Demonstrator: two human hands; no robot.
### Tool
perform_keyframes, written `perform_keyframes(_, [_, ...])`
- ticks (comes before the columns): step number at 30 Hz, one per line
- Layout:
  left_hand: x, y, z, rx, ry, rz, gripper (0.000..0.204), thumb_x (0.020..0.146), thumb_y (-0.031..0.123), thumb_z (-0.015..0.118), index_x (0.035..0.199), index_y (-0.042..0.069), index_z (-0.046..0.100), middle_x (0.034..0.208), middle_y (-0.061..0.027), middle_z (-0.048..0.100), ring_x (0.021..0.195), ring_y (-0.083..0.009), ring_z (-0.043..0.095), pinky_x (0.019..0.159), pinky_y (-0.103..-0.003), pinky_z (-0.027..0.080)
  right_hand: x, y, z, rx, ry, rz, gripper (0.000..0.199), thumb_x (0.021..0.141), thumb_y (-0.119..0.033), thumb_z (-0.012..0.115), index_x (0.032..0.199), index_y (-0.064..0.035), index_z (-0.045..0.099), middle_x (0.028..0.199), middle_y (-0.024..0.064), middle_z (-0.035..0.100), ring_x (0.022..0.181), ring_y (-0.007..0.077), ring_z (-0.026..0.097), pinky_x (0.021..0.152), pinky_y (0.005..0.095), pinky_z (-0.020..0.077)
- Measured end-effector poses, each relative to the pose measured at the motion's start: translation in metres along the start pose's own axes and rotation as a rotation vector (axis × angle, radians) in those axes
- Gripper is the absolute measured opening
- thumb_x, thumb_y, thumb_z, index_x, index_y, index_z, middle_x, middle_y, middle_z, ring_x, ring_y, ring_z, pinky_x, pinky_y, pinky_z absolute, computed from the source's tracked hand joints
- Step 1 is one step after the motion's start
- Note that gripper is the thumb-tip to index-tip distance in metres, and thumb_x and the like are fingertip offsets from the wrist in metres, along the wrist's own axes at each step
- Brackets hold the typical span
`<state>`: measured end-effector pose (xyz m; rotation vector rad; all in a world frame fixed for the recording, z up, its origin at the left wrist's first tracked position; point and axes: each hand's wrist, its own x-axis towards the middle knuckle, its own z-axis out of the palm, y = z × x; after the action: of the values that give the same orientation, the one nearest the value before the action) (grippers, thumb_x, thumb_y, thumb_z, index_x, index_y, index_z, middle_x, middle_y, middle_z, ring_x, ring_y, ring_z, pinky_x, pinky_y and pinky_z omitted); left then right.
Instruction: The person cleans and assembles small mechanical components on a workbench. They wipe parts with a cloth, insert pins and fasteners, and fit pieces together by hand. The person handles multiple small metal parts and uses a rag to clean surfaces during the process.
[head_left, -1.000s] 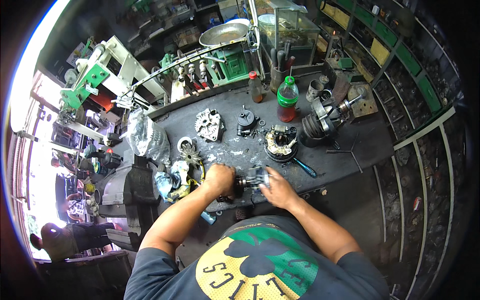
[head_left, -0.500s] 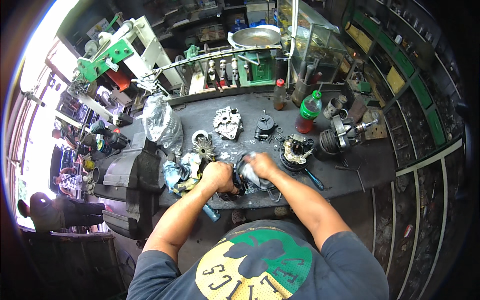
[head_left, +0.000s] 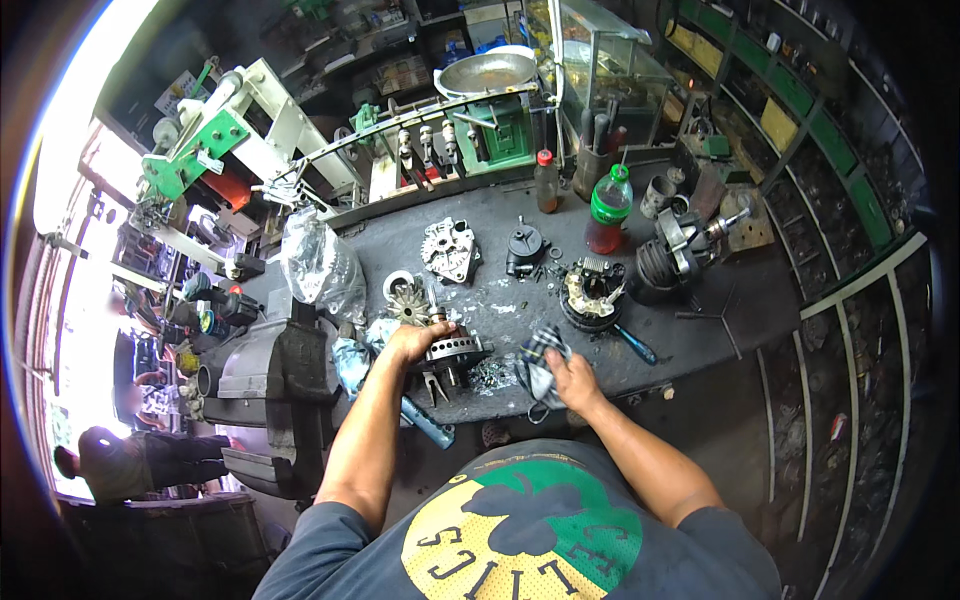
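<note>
My left hand (head_left: pixel 416 342) is closed on a round metal part with a row of holes (head_left: pixel 455 347), at the bench's near edge; a shaft shows below its rim. My right hand (head_left: pixel 572 382) grips a crumpled dark-and-light checked rag (head_left: pixel 540 362), apart from the metal part and to its right. Dark crumbs and grit (head_left: pixel 491 375) lie on the bench between the hands. Close to my left hand are a finned rotor (head_left: pixel 407 300), a blue-and-white cloth (head_left: pixel 352 365), a small forked tool (head_left: pixel 435 388) and a blue-grey tool or handle (head_left: pixel 428 424).
On the dark bench (head_left: pixel 380 240) stand a cast housing (head_left: pixel 450 250), a black round part (head_left: pixel 525 245), an opened alternator half (head_left: pixel 590 296), a screwdriver (head_left: pixel 636 345), a green-capped bottle (head_left: pixel 609 212) and a pulleyed alternator (head_left: pixel 675 262). A large dark casing (head_left: pixel 265 375) sits left.
My right hand and rag have moved right and nearer, away from the metal part. My left hand has shifted slightly left and farther; the round part now shows plainly. The view has shifted slightly.
</note>
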<state>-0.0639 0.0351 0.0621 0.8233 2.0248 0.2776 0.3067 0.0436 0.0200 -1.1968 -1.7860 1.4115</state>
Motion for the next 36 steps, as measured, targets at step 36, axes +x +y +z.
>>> perform_keyframes(36, [-0.065,0.097,-0.006,0.248,0.464,0.276,0.069,0.100,0.063,0.073,0.139,0.006,0.076,0.138,-0.0242,0.075,0.132,-0.0379,0.071,0.115,-0.047,0.053,-0.041,0.013,-0.034,0.275,0.082,0.095,0.054,0.105,-0.019,0.072,0.149,0.0035,0.050,0.124,0.0203,0.072,0.109,0.0294,0.074,0.097,0.0421,0.0587])
